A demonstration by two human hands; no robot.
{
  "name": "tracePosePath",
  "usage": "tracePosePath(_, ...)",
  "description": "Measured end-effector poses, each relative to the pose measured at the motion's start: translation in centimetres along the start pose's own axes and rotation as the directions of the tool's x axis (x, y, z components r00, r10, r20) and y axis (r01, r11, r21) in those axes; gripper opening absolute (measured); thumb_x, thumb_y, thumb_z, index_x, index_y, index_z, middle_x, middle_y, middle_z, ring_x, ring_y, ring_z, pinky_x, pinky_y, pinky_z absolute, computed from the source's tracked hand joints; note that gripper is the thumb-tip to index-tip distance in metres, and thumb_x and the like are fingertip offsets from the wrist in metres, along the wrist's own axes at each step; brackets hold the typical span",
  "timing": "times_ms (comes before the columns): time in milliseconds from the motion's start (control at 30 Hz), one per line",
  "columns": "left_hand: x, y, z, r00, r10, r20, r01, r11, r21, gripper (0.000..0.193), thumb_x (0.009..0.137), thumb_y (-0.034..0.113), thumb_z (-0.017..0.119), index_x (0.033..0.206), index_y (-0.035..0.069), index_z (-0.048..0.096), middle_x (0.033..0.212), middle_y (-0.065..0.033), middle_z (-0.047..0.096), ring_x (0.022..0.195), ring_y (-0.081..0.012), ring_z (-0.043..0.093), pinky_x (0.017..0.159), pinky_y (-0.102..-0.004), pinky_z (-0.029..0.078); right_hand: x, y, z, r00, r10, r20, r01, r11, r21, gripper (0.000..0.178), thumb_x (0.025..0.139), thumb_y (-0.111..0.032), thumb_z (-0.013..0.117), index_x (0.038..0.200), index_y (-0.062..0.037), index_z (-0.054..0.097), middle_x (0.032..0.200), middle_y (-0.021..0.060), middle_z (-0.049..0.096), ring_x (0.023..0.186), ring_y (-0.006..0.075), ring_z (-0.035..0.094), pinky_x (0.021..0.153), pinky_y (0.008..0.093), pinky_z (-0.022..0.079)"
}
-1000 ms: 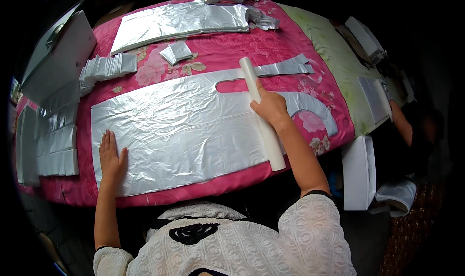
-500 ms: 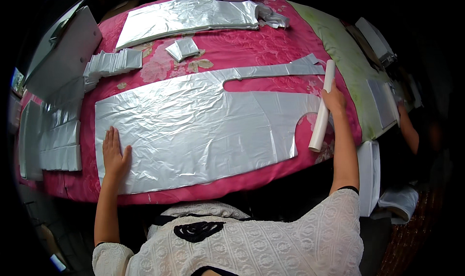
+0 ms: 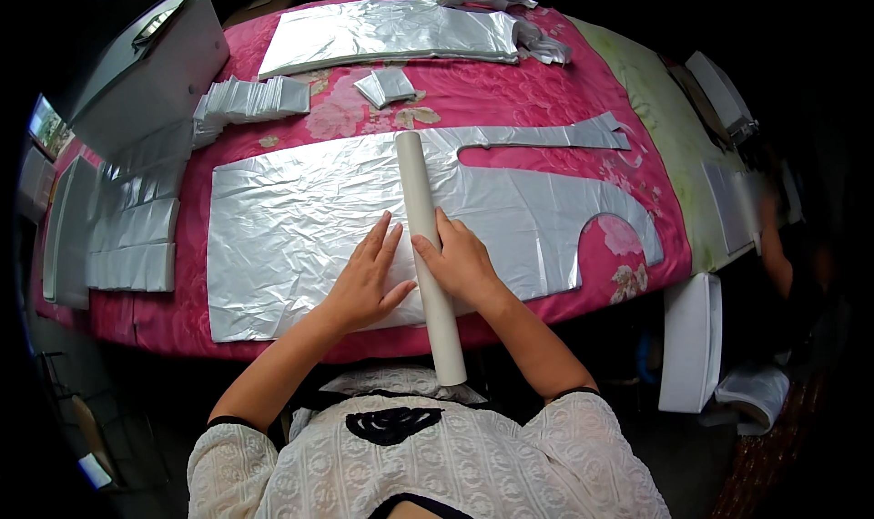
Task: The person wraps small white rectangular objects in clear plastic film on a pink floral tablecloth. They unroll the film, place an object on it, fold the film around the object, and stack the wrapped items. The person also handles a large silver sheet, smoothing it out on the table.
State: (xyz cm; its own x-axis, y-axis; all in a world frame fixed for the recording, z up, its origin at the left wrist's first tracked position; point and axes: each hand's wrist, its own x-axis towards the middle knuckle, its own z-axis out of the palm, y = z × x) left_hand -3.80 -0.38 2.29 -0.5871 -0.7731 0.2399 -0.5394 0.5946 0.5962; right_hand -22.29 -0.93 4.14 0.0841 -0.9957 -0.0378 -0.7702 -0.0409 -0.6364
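Right hand lay flat, fingers spread, on white tube over silver sheet. Left hand pressed open-palmed at tube's 9 o'clock, holding nothing.

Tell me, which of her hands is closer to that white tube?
Right. The right hand rests on the white tube; the left hand lies flat on the silver sheet just beside it.

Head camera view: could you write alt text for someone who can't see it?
A person's two hands rest on a silver cut-out sheet spread over a pink flowered tablecloth; the right hand lies on a long white tube laid across the sheet, and the left hand presses flat beside it. Folded silver pieces are stacked at the far left.
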Motion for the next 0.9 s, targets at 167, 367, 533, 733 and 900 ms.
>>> tracePosePath(167,1.2,0.5,2.0,0.995,0.104,0.004,-0.104,0.994,0.04,0.075,0.081,0.046,0.053,0.137,0.003,0.028,0.142,-0.0298,0.012,0.131,-0.0443,0.017,0.106,-0.0446,0.02,0.6,5.1,-0.6,0.966,-0.238,-0.104,0.225,0.966,-0.125,0.054,0.09,-0.035,0.045,0.127,0.0042,0.041,0.13,0.0243,0.04,0.121,0.0374,0.036,0.102,0.0408,0.029)
tracePosePath(367,2.3,2.2,3.0,0.998,0.051,0.028,-0.054,0.992,0.117,0.074,0.079,0.044,0.055,0.135,0.002,0.031,0.143,-0.0281,0.012,0.133,-0.0437,0.011,0.107,-0.0456,0.018,0.6,15.8,-8.1,0.973,-0.176,-0.148,0.099,0.902,-0.42,0.052,0.089,-0.029,0.046,0.132,-0.0006,0.038,0.139,0.0193,0.033,0.129,0.0344,0.029,0.107,0.0399,0.021)
tracePosePath(533,3.2,3.4,3.6,0.996,0.072,0.053,-0.079,0.987,0.137,0.07,0.077,0.041,0.058,0.131,0.001,0.038,0.144,-0.0262,0.013,0.133,-0.044,0.011,0.107,-0.0477,0.018,-1.0,26.4,-15.1,0.923,-0.009,-0.384,-0.181,0.871,-0.457,0.049,0.088,-0.024,0.044,0.129,0.0028,0.041,0.136,0.0202,0.037,0.127,0.033,0.033,0.106,0.0377,0.025)
tracePosePath(733,3.4,4.3,3.5,0.994,0.048,0.1,-0.059,0.992,0.113,0.067,0.078,0.039,0.056,0.13,0.002,0.038,0.145,-0.0243,0.012,0.134,-0.043,0.008,0.107,-0.0475,0.016,-3.7,30.7,-17.4,0.775,0.071,-0.628,-0.422,0.799,-0.429,0.038,0.087,-0.02,0.043,0.116,0.0034,0.053,0.124,0.0179,0.05,0.118,0.0329,0.044,0.101,0.0364,0.033)
tracePosePath(900,3.6,4.6,3.4,0.995,0.037,0.096,-0.048,0.992,0.116,0.065,0.076,0.036,0.058,0.128,0.001,0.041,0.145,-0.0239,0.012,0.134,-0.0429,0.009,0.107,-0.0478,0.017,-2.9,27.4,-17.4,0.699,0.088,-0.71,-0.518,0.746,-0.418,0.021,0.081,-0.021,0.052,0.092,-0.007,0.064,0.094,0.0131,0.064,0.085,0.0319,0.06,0.075,0.0404,0.047)
